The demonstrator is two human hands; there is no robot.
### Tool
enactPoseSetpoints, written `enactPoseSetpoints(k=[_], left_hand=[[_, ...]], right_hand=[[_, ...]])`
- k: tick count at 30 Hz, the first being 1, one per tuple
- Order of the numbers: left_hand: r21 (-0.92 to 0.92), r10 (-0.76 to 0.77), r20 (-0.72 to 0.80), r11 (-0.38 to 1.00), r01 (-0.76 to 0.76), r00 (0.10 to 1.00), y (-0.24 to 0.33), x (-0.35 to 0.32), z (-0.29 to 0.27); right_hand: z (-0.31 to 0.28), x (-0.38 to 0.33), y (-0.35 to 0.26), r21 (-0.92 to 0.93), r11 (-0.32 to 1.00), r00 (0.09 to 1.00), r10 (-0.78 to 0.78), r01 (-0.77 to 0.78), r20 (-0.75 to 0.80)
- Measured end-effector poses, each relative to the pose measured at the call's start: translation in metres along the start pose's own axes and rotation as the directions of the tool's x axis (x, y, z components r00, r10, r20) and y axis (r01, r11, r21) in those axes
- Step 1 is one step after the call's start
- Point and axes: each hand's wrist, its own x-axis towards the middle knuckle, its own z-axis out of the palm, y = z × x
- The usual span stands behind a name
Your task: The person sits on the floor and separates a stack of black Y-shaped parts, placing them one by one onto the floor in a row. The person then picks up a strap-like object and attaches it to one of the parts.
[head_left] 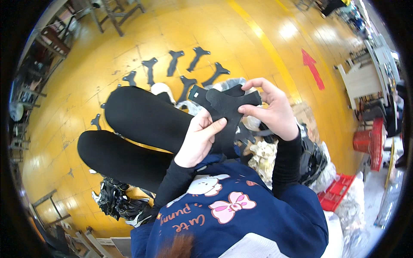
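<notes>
1. Black cut piece (226,109): a flat, dark, bone-like shape held up in front of the person's chest, above the lap, between both hands.
2. Far left, on the yellow floor (86,77), a heap of black scraps (114,200) lies beside the person's black-clad legs (137,129).
3. Ahead of the knees, a row of matching black pieces (180,64) is laid out flat on the floor, each apart from its neighbour.
4. The left hand (200,139) grasps the lower part of the held piece, thumb pressed on its face, fingers behind it.
5. The right hand (271,107) pinches the piece's upper right lobe, thumb and forefinger closed on its edge.
6. Just right of the hands, a pile of pale and dark offcuts in bags (275,155) sits near the person's right side.
7. Further right, a red arrow (313,69) is painted on the floor, and a red crate (337,191) stands by the bags.
</notes>
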Motion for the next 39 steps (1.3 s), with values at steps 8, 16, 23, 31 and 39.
enactPoseSetpoints(k=[8, 16, 23, 31, 39], left_hand=[[0.06, 0.186, -0.072, 0.981, -0.182, 0.98, 0.039, -0.019, -0.006], [0.076, 0.3, -0.077, 0.953, -0.295, 0.951, 0.049, -0.027, -0.015], [-0.004, 0.479, -0.094, 0.877, -0.481, 0.873, 0.077, -0.026, -0.011], [-0.047, 0.471, -0.093, 0.878, -0.476, 0.877, 0.101, -0.028, -0.009], [-0.189, 0.511, -0.057, 0.838, -0.512, 0.858, 0.103, -0.026, -0.007]], right_hand=[[0.035, 0.026, -0.048, 0.127, 0.985, 0.993, -0.114, 0.116, -0.022], [0.055, 0.039, -0.062, 0.065, 0.956, 0.956, -0.283, 0.287, -0.072], [0.078, 0.037, -0.038, 0.243, 0.948, 0.979, -0.204, 0.204, -0.028], [0.093, 0.031, -0.053, 0.144, 0.964, 0.974, -0.218, 0.224, -0.061], [0.092, 0.031, -0.05, 0.124, 0.967, 0.973, -0.211, 0.221, -0.088]])
